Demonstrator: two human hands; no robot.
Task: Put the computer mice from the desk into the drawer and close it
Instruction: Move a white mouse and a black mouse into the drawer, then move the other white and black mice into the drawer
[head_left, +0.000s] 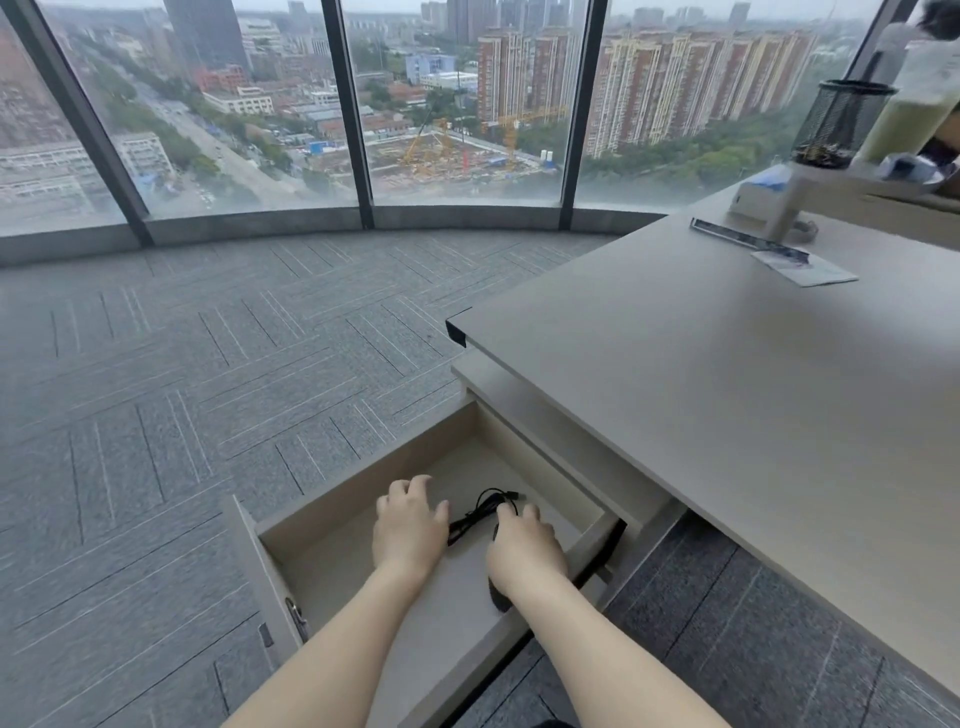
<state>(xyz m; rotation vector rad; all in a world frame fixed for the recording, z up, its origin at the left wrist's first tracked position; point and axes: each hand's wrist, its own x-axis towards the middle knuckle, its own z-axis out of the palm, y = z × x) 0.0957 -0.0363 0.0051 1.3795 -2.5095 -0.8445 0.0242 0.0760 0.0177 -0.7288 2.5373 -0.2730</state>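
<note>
The beige drawer (363, 470) under the desk (727, 389) is pulled fully out, and both my hands are inside it. My right hand (524, 545) curls down over a black mouse (500, 597), which is mostly hidden; only dark edges show beside my fingers and under my wrist. Its black cable (483, 506) lies bunched on the drawer floor between my hands. My left hand (410, 525) hovers palm down with fingers spread, just left of the cable, holding nothing. No mouse is visible on the desk top.
On the far part of the desk lie a ruler (748, 241) and a paper card (810, 267), with a mesh pen cup (836, 124) on a white shelf behind. Grey carpet (182, 415) runs left to the floor-length windows.
</note>
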